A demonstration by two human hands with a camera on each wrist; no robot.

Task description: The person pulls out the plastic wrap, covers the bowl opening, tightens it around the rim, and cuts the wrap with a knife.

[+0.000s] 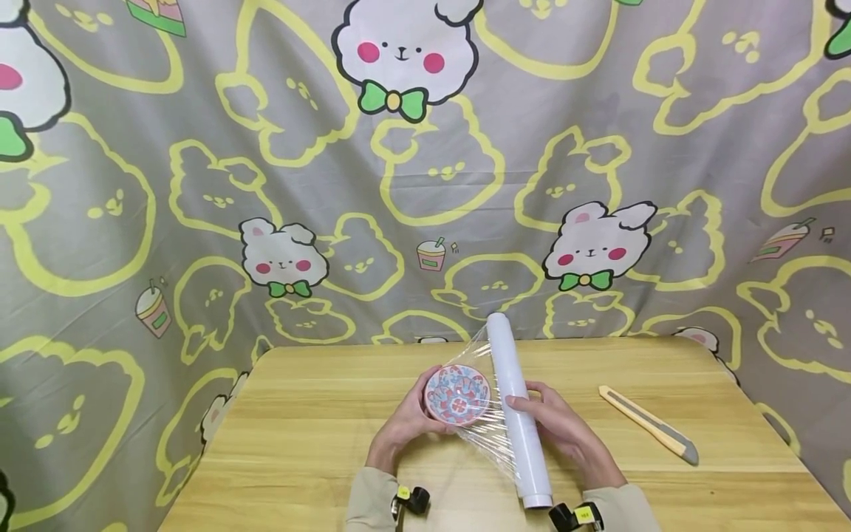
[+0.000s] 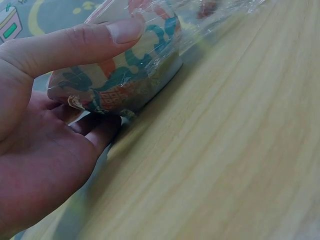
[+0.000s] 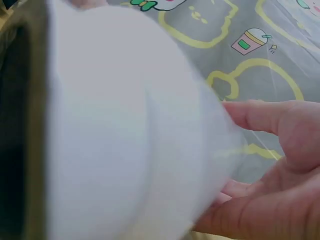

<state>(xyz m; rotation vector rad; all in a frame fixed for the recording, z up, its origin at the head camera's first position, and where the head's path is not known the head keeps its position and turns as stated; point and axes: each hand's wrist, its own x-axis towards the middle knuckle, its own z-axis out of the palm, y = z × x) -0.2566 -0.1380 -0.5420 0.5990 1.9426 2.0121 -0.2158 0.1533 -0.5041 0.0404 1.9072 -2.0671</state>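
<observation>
My left hand (image 1: 408, 417) grips a patterned bowl (image 1: 457, 396) by its side, thumb and fingers curled round it, as the left wrist view also shows. Clear plastic wrap (image 1: 482, 437) lies on the bowl and stretches in creased strands to a long white roll of cling film (image 1: 512, 399). The roll slants just right of the bowl, its near end toward me. My right hand (image 1: 565, 425) holds the roll about its middle, with the thumb across the top. In the right wrist view the roll (image 3: 115, 125) looms large and blurred, hiding part of the fingers.
A yellow and grey utility knife (image 1: 648, 424) lies on the wooden table (image 1: 299, 436), to the right of my right hand. Behind the table's far edge hangs a grey cartoon-print curtain (image 1: 372, 177), which also runs along both sides.
</observation>
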